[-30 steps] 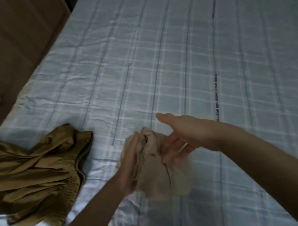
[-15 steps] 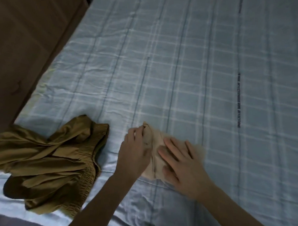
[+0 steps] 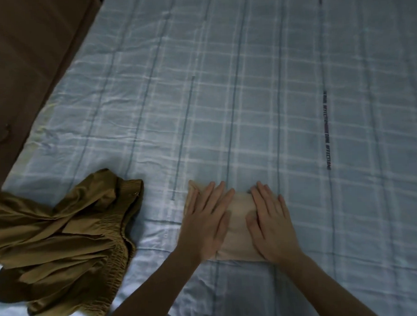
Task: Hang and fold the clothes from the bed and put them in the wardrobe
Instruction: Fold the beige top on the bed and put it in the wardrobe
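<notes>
Small beige garment (image 3: 238,230) lies folded flat on bed (image 3: 248,97), near its front edge. Left hand (image 3: 206,223) pressed flat on garment's left part, fingers (image 3: 219,196) straight, grasping nothing; garment's far-left corner pokes out beyond them. Right hand (image 3: 271,223) flat on right part, fingers released and straight. Olive garment (image 3: 64,243) crumpled at left, well apart, overhanging bed's near edge. Brown panel (image 3: 29,57) borders bed's left edge. Checked sheet beyond and right of hands bare.
</notes>
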